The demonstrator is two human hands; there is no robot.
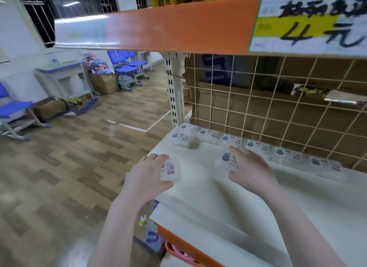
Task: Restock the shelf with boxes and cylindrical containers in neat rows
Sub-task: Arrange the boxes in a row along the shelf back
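My left hand [148, 172] grips a small clear plastic box [171, 171] with a red and white label, held over the left edge of the white shelf [228, 203]. My right hand [249, 167] grips a second clear box [225, 161] low over the shelf, just in front of the back row. A row of several like boxes [258, 146] lies along the wire mesh back [278, 107]. One more box [181, 138] sits in front of the row at its left end.
An orange shelf edge [158, 28] with a handwritten price sign [309, 22] hangs overhead. Left of the shelf lie wooden floor, cardboard boxes [83, 104] and blue chairs [127, 66]. A pink item [178, 250] shows below the shelf.
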